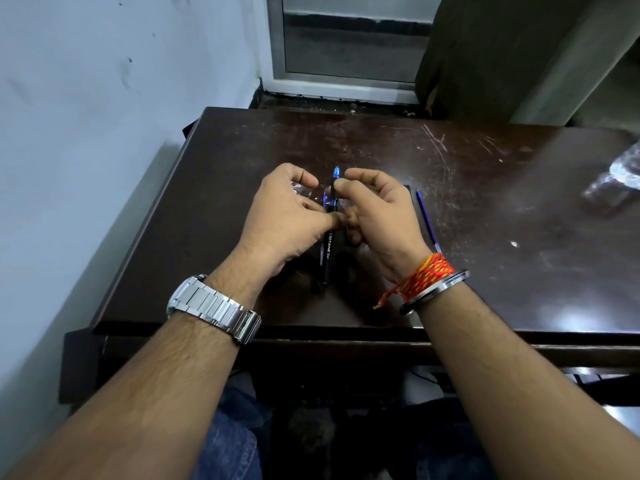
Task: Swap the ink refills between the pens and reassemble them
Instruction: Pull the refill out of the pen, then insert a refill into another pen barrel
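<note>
Together, both hands [287, 216] grip black pen [329, 237]

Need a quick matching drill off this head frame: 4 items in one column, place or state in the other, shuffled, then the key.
Items
1. black pen
2. blue refill
3. metal watch
4. red-orange thread

Place or state
A. on the left wrist
B. lying loose on the dark table, right of the hands
C. tied round the right wrist, next to a metal bangle
D. held between the left hand and right hand, above the tabletop

Pairs: 1-D, 2-B, 3-A, 4-C
</note>
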`<state>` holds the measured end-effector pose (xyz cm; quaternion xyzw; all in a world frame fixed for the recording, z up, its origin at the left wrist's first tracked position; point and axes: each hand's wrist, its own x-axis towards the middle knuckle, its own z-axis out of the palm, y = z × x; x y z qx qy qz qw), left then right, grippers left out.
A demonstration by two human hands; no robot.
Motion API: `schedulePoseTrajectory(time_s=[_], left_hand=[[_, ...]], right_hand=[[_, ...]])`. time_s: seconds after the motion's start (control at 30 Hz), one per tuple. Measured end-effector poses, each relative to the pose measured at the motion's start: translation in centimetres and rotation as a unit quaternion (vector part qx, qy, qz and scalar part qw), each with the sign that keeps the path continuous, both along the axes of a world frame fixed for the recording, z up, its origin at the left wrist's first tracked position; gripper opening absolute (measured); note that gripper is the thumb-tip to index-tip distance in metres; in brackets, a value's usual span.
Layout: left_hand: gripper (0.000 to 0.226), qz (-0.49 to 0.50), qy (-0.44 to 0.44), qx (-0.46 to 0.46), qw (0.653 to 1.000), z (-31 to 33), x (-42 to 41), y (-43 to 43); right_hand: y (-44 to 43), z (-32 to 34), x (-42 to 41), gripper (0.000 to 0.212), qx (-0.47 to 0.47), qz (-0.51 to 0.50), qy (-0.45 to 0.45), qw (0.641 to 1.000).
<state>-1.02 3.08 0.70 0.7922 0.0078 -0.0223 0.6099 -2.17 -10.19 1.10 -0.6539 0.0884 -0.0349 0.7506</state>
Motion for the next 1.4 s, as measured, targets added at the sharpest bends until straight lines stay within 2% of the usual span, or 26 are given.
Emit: schedulePoseTrajectory(time_s=[0.07,0.1,0.17,0.27,0.43,0.6,0.67,0.77,0.93,1.03,1.1,1.4], left_hand=[[0.056,0.003,-0.003,0.003,1.0,0.0,0.0,0.0],[0.055,0.004,-0.005,0.005,1.0,-0.1,0.0,0.1],[0.053,-0.001,-0.006,0.006,1.0,-0.1,0.0,0.1],[0.053,-0.018,0.002,0.012,1.0,0.1,-0.1,0.1],[0.049,-0.043,0.012,0.045,0.998,0.4,-0.2,0.0],[0.028,-0.042,0.014,0.072,0.996,0.4,0.2,0.4],[0.026,-0.005,0.009,0.067,0.998,0.2,0.5,0.8],[0.026,0.042,0.013,0.049,0.998,0.0,0.9,1.3],[0.032,0.079,0.015,0.05,0.995,0.1,0.7,1.2],[0.034,0.083,0.021,0.059,0.995,0.2,0.7,1.2],[0.034,0.082,0.021,0.062,0.994,0.2,0.7,1.3],[0.036,0.08,0.036,0.068,0.994,0.3,0.5,1.0]], right_hand=[[-0.1,-0.1,-0.1,0.037,-0.037,0.001,0.012,0.999],[-0.2,-0.1,-0.1,0.038,-0.052,0.004,0.012,0.999],[-0.1,0.0,-0.2,0.028,-0.047,0.002,0.002,0.999],[-0.2,0.3,0.1,0.013,0.022,-0.026,-0.013,0.999],[-0.7,0.6,0.5,0.01,0.041,-0.07,-0.015,0.997],[-1.6,1.1,0.7,0.009,0.079,-0.133,-0.051,0.987],[-2.1,1.0,0.7,0.009,0.013,-0.15,-0.046,0.987],[-2.3,0.3,0.6,0.007,-0.151,-0.137,-0.013,0.979],[-2.3,-0.4,0.5,0.013,-0.344,-0.096,0.054,0.933],[-2.8,-0.4,0.5,0.025,-0.383,-0.075,0.1,0.915],[-2.8,-0.4,0.5,0.022,-0.4,-0.063,0.119,0.907],[-2.3,0.0,0.4,0.036,-0.434,-0.057,0.129,0.89]])
